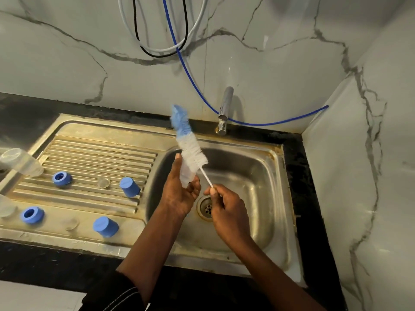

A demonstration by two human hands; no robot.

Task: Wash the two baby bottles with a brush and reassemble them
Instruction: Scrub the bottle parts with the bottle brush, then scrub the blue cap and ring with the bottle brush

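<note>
The right hand point(221, 198) pinches the thin stem of the white-and-blue bristled bottle brush point(190, 151) and the left hand point(179, 191) grips its lower bristles. The brush slants up-left. A clear plastic baby bottle point(20, 161) lies well left.

The blue top of the brush point(179, 118) is blurry. The end of its thin stick is hidden inside the right hand point(224, 205). The left hand point(179, 196) holds a pale thing point(186, 176) next to the bristles. It is too smeary to tell what it is. The right hand covers part of the drain point(203, 206).

The upper bottle point(21, 161) and the lower bottle point(6, 208) are both cut off by the left edge. The upper clear piece point(103, 182) and the lower clear piece point(71, 224) are too faint to make out. The cords point(157, 55) on the wall run off the top. A dark sleeve point(116, 297) is cut off at the bottom.
</note>
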